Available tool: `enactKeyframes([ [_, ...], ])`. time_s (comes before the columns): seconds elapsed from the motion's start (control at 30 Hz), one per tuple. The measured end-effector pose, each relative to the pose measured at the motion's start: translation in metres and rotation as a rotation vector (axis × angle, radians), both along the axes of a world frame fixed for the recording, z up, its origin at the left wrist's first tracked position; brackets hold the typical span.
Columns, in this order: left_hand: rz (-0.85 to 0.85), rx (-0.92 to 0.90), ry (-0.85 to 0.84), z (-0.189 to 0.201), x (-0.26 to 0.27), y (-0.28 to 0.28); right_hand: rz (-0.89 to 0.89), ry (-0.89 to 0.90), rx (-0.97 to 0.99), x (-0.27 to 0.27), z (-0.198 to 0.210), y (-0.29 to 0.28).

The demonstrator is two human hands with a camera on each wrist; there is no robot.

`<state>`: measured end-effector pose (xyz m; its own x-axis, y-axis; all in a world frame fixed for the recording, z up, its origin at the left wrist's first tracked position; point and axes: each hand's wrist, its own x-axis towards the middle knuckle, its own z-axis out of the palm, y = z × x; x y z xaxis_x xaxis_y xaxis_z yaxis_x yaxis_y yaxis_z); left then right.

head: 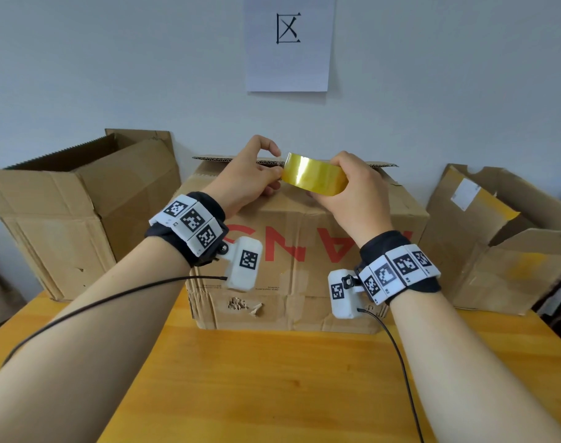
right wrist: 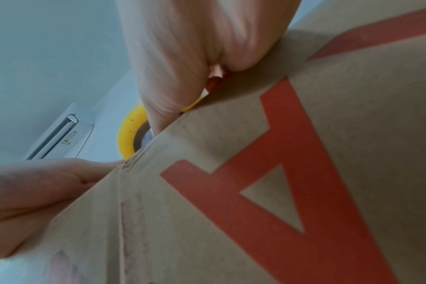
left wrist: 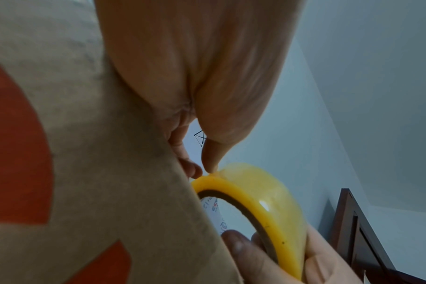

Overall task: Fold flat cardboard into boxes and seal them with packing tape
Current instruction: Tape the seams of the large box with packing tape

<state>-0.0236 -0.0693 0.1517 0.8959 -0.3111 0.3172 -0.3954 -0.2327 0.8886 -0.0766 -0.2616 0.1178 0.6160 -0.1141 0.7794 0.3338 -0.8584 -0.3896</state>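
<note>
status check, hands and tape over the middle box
Right hand grips tape roll above box. Left hand pinches at roll's edge, tape not yet pulled out. Nothing in the way.

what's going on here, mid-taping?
About to tape. The person's right hand grips a yellow tape roll above the middle box, the one with red lettering. The left hand has thumb and fingertip at the roll's edge, apparently picking at the tape's free end. No strip is pulled out yet. More folded cardboard boxes stand on either side on the wooden table.
</note>
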Motion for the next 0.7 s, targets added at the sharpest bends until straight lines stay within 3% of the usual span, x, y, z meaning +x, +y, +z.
enactKeyframes([
  [0.7, -0.038, -0.015, 0.058, 0.0012, 0.0058, 0.0002, 0.003, 0.018, -0.016, -0.0011, 0.0010, 0.0005],
])
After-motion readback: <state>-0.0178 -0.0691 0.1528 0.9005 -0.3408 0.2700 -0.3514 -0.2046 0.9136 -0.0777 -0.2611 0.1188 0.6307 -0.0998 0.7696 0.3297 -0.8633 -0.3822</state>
